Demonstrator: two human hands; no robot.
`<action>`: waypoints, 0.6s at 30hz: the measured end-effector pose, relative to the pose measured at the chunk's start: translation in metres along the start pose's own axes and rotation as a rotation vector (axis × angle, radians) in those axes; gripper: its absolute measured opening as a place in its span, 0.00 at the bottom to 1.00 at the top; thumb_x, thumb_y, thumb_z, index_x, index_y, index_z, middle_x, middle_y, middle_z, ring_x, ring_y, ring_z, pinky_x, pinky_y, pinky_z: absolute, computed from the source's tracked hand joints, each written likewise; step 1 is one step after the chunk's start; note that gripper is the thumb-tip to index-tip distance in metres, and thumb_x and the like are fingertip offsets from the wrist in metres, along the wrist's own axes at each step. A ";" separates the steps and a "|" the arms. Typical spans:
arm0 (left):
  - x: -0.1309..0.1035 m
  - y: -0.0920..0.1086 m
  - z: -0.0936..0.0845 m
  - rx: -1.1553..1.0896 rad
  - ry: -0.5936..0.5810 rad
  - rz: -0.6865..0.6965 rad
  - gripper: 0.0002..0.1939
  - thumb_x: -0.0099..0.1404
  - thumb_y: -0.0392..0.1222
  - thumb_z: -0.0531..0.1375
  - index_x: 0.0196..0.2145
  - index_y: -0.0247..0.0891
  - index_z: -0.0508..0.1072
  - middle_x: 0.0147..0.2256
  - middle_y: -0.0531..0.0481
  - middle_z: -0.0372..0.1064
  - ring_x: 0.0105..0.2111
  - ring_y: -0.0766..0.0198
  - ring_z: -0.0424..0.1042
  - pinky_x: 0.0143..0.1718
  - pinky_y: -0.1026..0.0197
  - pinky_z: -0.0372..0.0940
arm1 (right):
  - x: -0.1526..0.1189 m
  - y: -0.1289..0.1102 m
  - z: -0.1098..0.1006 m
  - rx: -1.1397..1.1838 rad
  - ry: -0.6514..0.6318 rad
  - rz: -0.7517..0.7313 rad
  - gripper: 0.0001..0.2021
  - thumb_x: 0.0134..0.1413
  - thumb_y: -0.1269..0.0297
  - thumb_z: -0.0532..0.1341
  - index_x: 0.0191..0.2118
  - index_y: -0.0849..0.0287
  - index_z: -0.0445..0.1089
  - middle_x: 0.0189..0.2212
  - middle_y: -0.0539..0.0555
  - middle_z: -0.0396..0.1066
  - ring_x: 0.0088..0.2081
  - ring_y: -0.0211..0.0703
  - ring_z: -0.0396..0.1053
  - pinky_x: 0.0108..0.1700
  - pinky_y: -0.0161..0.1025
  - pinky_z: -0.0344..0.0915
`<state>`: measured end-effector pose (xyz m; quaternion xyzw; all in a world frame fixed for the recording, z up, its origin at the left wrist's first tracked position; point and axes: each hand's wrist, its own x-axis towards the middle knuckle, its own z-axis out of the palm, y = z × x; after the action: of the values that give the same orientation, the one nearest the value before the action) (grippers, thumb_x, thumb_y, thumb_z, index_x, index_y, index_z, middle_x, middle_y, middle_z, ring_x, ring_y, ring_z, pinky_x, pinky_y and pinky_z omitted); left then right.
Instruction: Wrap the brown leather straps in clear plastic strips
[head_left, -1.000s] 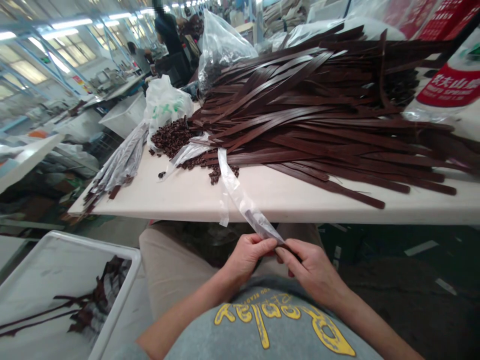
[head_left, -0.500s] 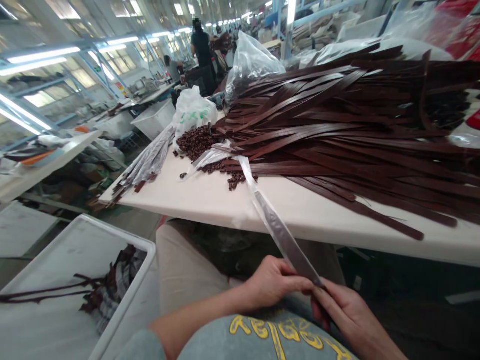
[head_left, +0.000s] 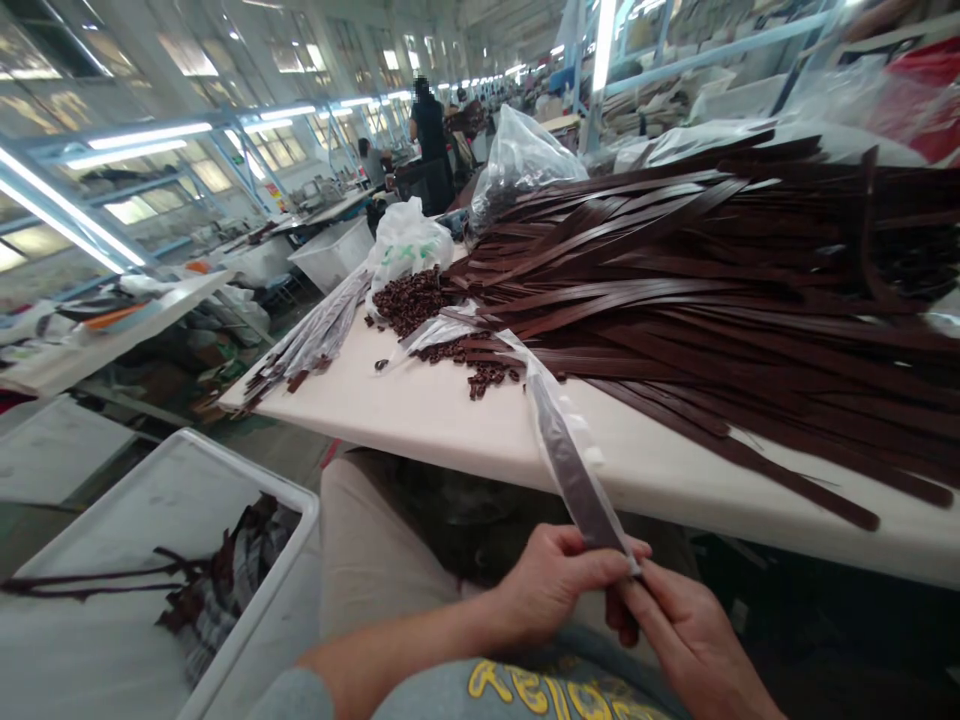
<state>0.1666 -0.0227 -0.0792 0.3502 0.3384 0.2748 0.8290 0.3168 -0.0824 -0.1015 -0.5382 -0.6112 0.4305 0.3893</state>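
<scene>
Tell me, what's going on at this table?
Someone is handling a dark strip in a clear plastic sleeve. The left hand and right hand meet at its near end, just off the table; the sleeve's far end lies by a big heap of brown strips. Small brown pieces are scattered beside the heap, and a bundle of plastic-covered strips lies toward the table's left end.

Two hands (head_left: pixel 551 585), one plastic-sleeved strap (head_left: pixel 579 490)
One green-printed bag (head_left: pixel 412 240) at eleven o'clock; one strip-holding tub (head_left: pixel 249 467) at eight.
</scene>
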 end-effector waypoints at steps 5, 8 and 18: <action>-0.015 0.045 -0.013 -0.070 0.043 0.234 0.25 0.53 0.48 0.73 0.48 0.37 0.80 0.44 0.42 0.79 0.38 0.56 0.78 0.43 0.58 0.70 | 0.008 -0.012 -0.001 -0.144 -0.072 -0.271 0.20 0.71 0.55 0.49 0.30 0.55 0.68 0.21 0.47 0.69 0.23 0.36 0.68 0.27 0.32 0.60; -0.015 0.060 -0.018 -0.126 0.165 0.360 0.20 0.58 0.53 0.69 0.43 0.37 0.82 0.42 0.41 0.80 0.42 0.56 0.78 0.47 0.58 0.69 | 0.009 -0.010 0.004 -0.193 -0.134 -0.266 0.19 0.71 0.56 0.48 0.30 0.55 0.67 0.21 0.47 0.68 0.22 0.35 0.68 0.26 0.32 0.59; -0.035 0.044 -0.036 0.171 0.172 0.422 0.25 0.50 0.50 0.74 0.45 0.40 0.82 0.49 0.40 0.77 0.44 0.51 0.77 0.47 0.54 0.69 | 0.028 -0.022 0.017 -0.167 -0.233 -0.251 0.20 0.71 0.55 0.47 0.31 0.56 0.67 0.24 0.49 0.71 0.25 0.37 0.69 0.29 0.34 0.59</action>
<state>0.1080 -0.0062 -0.0511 0.4573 0.3492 0.4410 0.6888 0.2904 -0.0579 -0.0859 -0.4346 -0.7480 0.3859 0.3204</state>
